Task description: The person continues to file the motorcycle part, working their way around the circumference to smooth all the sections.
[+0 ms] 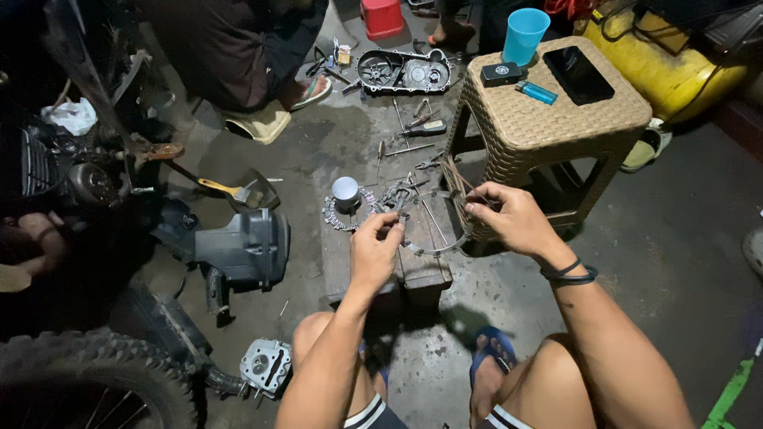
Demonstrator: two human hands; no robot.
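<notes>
Two bare hands share one thin metal ring (433, 225): left hand (375, 250) pinching at nine o'clock, right hand (515, 220) at three, one piston (345, 193) beyond.

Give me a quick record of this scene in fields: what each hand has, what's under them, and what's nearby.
left hand: pinches one edge of a thin grey gasket
right hand: pinches the opposite edge of the gasket
under the hands: low wooden block with a metal piston
to the right: woven stool holding a blue cup, lighter and phone
floor ahead: scattered tools, engine cover
left side: motorcycle tyre
</notes>
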